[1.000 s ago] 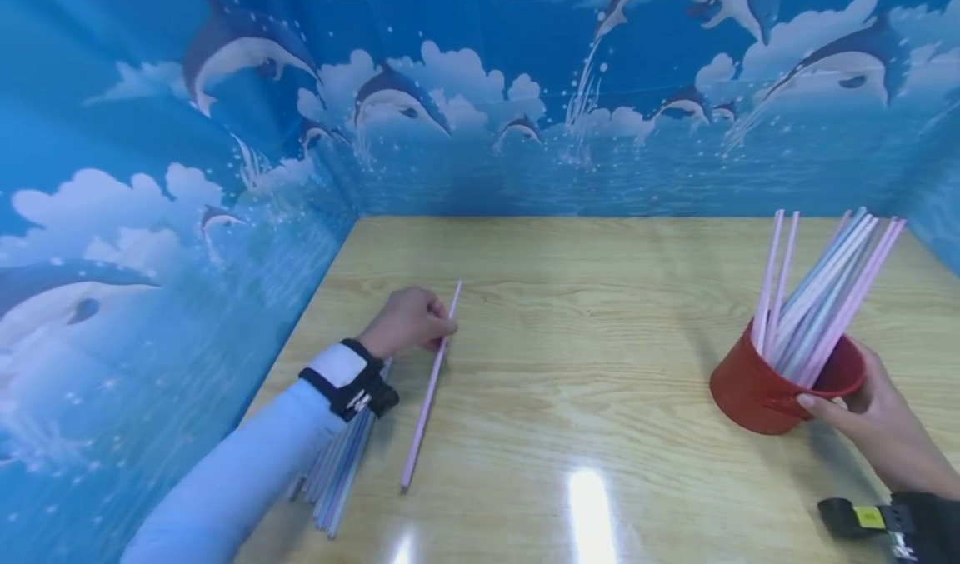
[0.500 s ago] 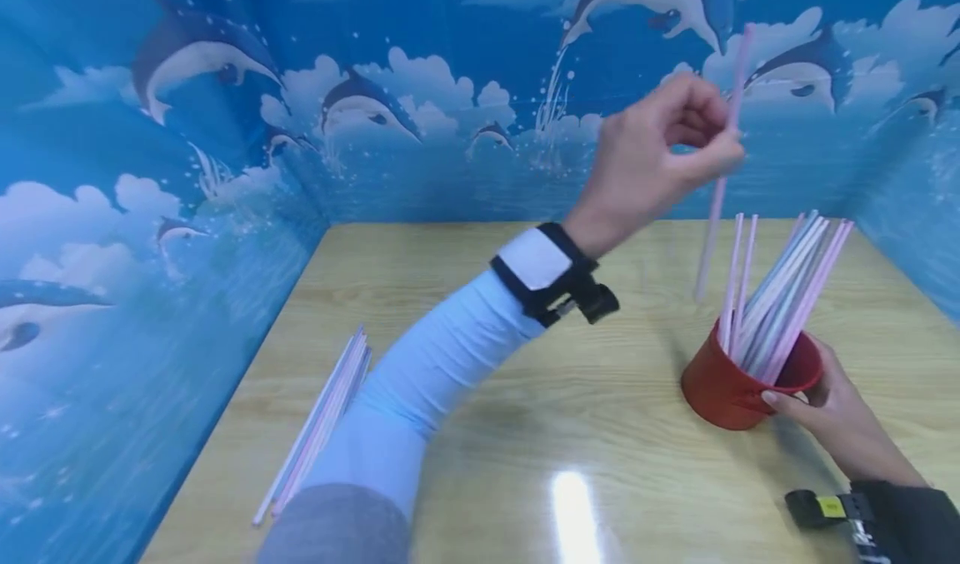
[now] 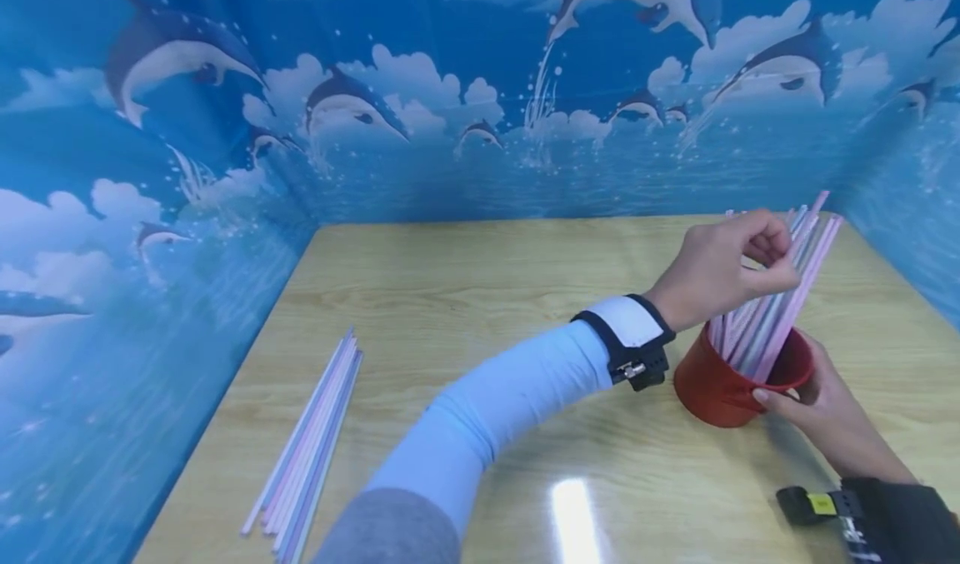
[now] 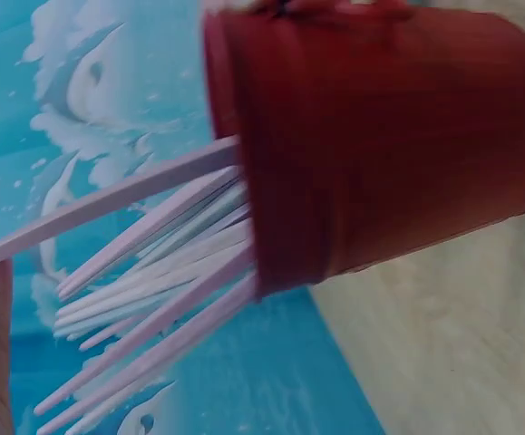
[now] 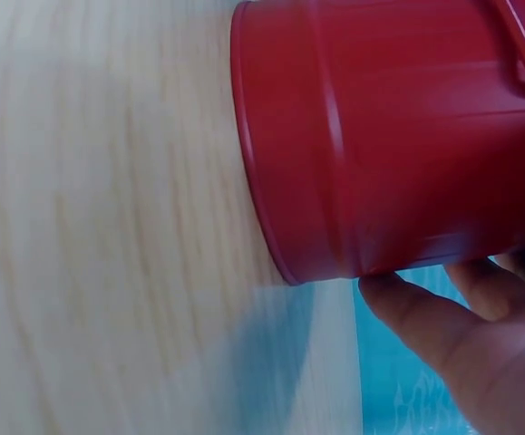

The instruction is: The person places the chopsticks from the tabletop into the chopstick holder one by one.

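A thin pink straw-like stick (image 4: 108, 201) is pinched between the thumb and fingers of my left hand (image 3: 723, 266). Its lower end enters the red bucket (image 3: 705, 387), as the left wrist view shows. Several pink, white and bluish sticks (image 3: 780, 322) lean to the right inside that bucket, partly hidden behind the left hand. My right hand (image 3: 821, 410) grips the bucket's right side, with the thumb near the rim. In the right wrist view, fingers (image 5: 425, 313) press the red wall, and the bucket stands on the wooden tabletop.
On the left side of the wooden table (image 3: 480, 297) lies a loose bundle of pastel sticks (image 3: 303, 460). A blue dolphin-print curtain (image 3: 420, 139) borders the table at the back and left. A bright light reflection shows near the front.
My left hand picked a pink stick off the table at left, carried it up and right, then lowered it into the bucket. The right hand keeps hold of the bucket.
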Demonstrator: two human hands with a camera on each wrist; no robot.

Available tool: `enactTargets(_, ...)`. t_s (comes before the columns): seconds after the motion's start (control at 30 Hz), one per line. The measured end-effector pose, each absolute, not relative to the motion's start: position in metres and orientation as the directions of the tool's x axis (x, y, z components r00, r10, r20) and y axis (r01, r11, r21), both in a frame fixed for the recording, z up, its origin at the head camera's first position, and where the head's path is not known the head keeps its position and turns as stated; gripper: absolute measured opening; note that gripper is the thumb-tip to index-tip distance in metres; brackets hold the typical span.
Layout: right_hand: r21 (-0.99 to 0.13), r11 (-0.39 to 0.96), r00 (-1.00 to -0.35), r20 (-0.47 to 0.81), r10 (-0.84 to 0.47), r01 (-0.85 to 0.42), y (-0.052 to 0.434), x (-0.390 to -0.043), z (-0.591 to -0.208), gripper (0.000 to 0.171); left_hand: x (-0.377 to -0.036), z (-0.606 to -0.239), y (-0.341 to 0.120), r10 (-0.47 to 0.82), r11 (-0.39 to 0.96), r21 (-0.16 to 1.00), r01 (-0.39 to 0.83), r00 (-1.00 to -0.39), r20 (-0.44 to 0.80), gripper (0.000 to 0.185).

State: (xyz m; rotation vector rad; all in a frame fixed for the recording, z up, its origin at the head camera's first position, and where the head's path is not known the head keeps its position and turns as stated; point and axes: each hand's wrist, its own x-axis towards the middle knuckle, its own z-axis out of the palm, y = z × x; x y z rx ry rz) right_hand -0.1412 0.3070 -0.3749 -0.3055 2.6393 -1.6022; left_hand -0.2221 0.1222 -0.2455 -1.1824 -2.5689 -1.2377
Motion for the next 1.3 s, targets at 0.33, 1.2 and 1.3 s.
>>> enactTargets(0.33, -0.855, 0.49, -0.976, 0.075, -0.206, -0.169, 0.306, -0.141, -0.373, 0.075, -0.211, -0.273, 0.128, 0.572, 0.524, 0.683, 0.509, -0.805, 0.16, 0.019)
enactTargets(1.2, -0.897, 0.346, -0.958, 0.22, -0.186, -0.273, 0.308, -0.154, -0.395, 0.076, -0.136, -0.327, -0.232, -0.228, 0.972, -0.038, -0.23, -0.908, -0.35, 0.028)
enactTargets(1.3, -0.946, 0.102, -0.941, 0.288, -0.177, -0.309, 0.305, -0.155, -0.4, 0.075, -0.125, -0.341, -0.246, -0.225, 0.972, -0.02, -0.233, -0.909, -0.351, 0.026)
